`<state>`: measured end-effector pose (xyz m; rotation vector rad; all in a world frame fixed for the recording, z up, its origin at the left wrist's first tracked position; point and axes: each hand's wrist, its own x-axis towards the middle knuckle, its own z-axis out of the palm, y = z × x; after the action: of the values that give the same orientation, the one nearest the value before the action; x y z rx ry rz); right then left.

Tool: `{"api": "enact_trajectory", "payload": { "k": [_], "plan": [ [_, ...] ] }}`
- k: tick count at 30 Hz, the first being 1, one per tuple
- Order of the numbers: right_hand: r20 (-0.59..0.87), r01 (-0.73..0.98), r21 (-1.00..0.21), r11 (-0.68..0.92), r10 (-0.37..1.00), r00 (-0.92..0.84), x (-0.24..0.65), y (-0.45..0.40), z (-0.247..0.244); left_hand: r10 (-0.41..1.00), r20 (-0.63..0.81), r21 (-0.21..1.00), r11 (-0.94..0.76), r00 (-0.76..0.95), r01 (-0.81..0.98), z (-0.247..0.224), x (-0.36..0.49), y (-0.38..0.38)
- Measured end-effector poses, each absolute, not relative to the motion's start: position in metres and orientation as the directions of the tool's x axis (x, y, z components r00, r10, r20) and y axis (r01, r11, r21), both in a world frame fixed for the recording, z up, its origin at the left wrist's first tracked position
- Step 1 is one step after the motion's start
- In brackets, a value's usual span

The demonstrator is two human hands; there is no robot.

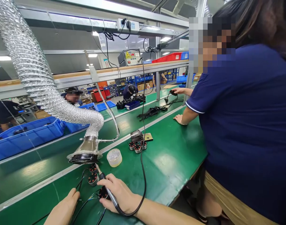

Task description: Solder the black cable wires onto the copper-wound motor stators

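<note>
From my remote view, the green counter (173, 162) has two small round motors (93, 179) lying closest to me among loose black wires (83, 203), with a clear round tub of small shiny parts (114, 157) just beyond them. Farther along I can see three more motors (137, 147) beside a metal fixture (136, 136) and a brass-coloured plate (148, 136), and past those a tangled bundle of black cables (154, 111) lies across the counter.

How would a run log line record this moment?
right hand holding soldering iron | left hand beside black wires | fume nozzle above
</note>
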<state>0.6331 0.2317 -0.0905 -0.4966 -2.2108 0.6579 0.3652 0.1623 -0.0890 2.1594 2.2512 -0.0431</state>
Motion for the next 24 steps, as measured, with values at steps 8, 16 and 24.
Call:
{"api": "enact_trajectory", "payload": {
  "k": [8,16,24],
  "plan": [
    [0.531,0.173,-0.587,0.791,0.537,-0.655,0.634,0.232,-0.088,0.964,0.266,0.394,-0.12,0.012,0.911,-0.083,0.359,0.171],
    [0.521,0.167,-0.594,0.787,0.535,-0.665,0.634,0.232,-0.089,0.986,0.054,0.632,0.086,-0.155,0.77,-0.053,0.39,0.176],
    [0.491,0.195,-0.608,0.769,0.558,-0.669,0.633,0.234,-0.09,0.978,-0.194,0.626,0.067,0.072,0.777,-0.053,0.426,0.201]
  ]
}}
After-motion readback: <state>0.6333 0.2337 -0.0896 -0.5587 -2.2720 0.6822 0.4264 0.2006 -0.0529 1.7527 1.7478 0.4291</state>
